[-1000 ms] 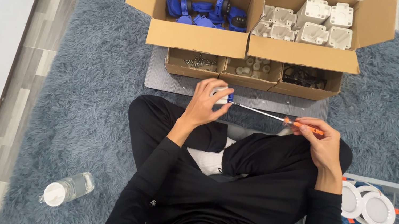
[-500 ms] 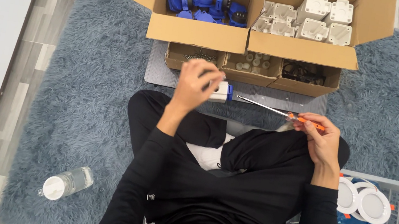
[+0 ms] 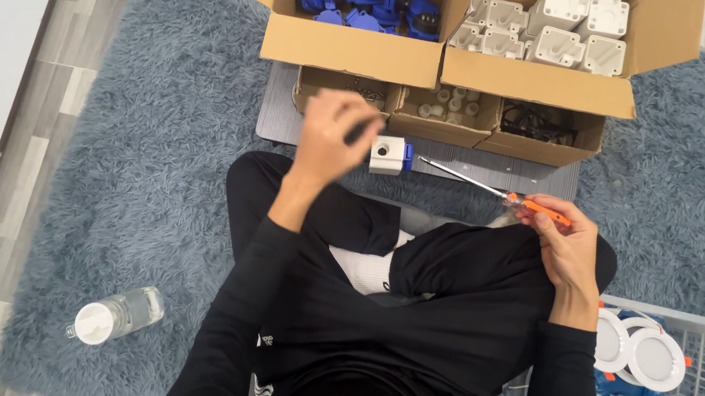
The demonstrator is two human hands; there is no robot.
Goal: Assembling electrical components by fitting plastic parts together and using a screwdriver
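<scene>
Left hand hovers blurred, its grip impossible to tell, just left of one white-and-blue socket housing on the grey mat. Right hand, to the housing's right, is closed around one orange-handled screwdriver. Behind the housing stand five cardboard boxes on a shaggy blue-grey rug.

Small white boxy housing with a blue part on its right side sat on the grey board, just beside blurred fingers. Orange-handled screwdriver lay nearly level, slim metal shaft pointing left toward the housing, tip just short of it.
</scene>
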